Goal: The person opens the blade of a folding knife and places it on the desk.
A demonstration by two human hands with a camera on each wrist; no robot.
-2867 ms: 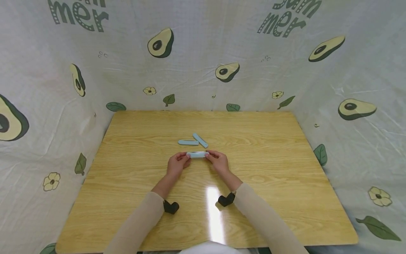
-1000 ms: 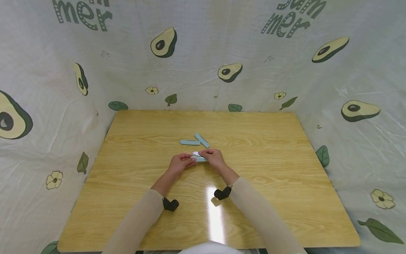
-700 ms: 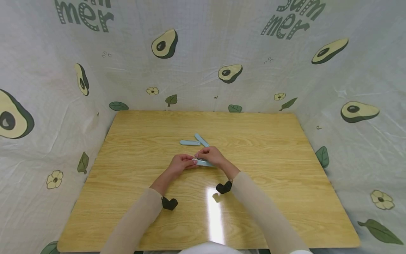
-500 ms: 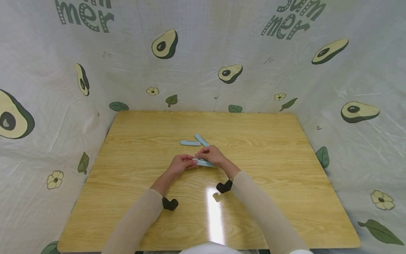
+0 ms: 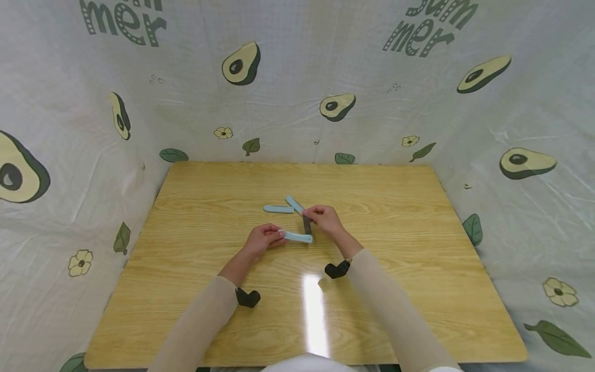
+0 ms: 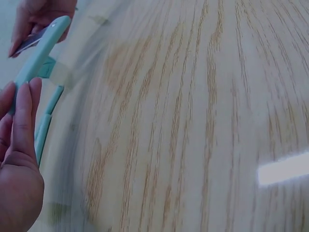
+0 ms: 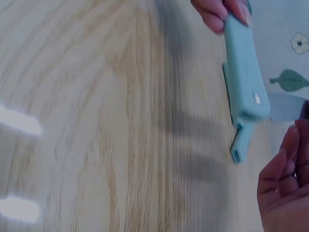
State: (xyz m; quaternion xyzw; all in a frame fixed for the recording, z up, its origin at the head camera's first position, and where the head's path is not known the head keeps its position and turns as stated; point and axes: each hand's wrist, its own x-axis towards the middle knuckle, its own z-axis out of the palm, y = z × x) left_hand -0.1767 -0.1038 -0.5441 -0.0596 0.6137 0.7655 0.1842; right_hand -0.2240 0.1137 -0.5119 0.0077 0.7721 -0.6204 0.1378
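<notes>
A folding knife (image 5: 297, 237) with a light blue handle is held above the table between both hands. Its blade (image 5: 307, 225) stands out at roughly a right angle to the handle, pointing away from the body. My left hand (image 5: 264, 241) pinches the handle's free end between thumb and fingers. Near the blade's tip, my right hand (image 5: 326, 220) pinches the blade. The right wrist view shows the pivot end of the handle (image 7: 244, 67) and part of the blade (image 7: 286, 107); the fingers cover the tip.
Two more light blue folded knives lie just beyond the hands: one sideways (image 5: 278, 209), the other slanted (image 5: 294, 203), touching or nearly touching at their ends. The wooden table (image 5: 395, 232) is enclosed by a pale printed cloth (image 5: 288, 67) at the back and sides.
My right hand has moved right and slightly away from my left hand, swinging the blade out of the handle. The left hand stays nearly in place. The two knives on the table lie still.
</notes>
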